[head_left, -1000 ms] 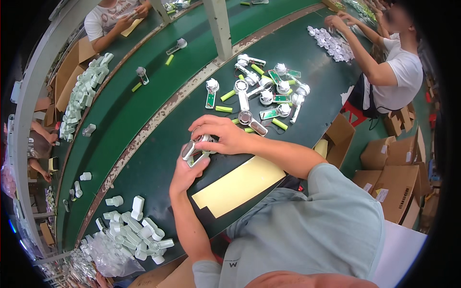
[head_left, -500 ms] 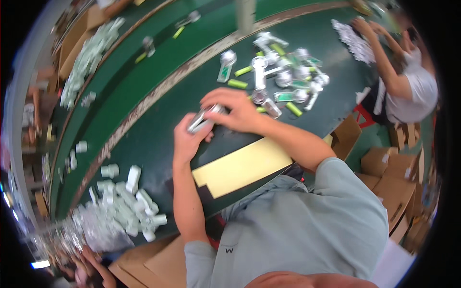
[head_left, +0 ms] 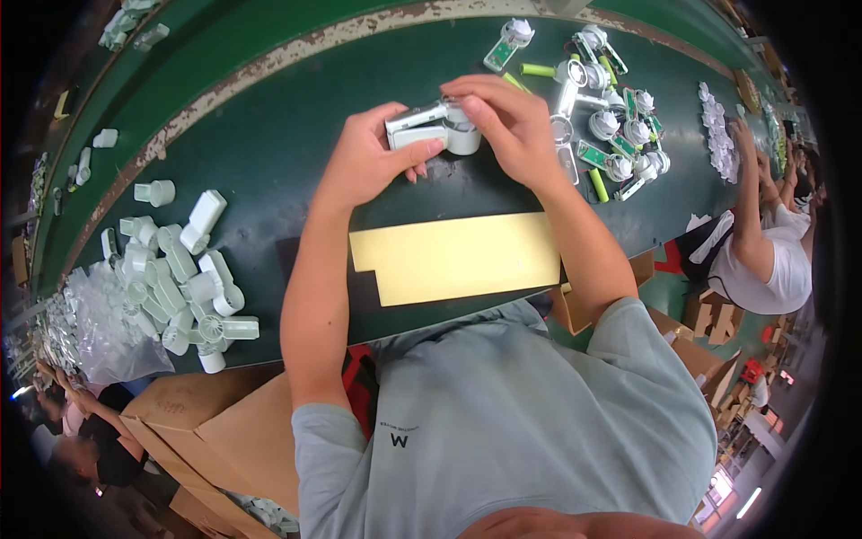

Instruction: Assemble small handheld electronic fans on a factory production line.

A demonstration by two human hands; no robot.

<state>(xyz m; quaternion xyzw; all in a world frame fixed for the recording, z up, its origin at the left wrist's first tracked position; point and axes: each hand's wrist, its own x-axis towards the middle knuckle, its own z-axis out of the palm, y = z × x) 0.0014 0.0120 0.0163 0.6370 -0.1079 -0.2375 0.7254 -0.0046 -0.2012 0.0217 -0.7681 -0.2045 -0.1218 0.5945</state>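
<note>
Both hands are up over the green table [head_left: 269, 153], and the left hand [head_left: 364, 162] clamps a white plastic housing [head_left: 415, 127] while the right hand [head_left: 503, 121] pinches its round end [head_left: 463, 137]. I'd say this piece is mid-assembly. Right of the hands lies a spread of fan parts and green cells [head_left: 606, 135]; left, a heap of white shells [head_left: 180, 278], so plenty remains.

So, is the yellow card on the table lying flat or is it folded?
Flat. The yellow card lies spread on the green table, with no raised edge or fold visible.
</note>
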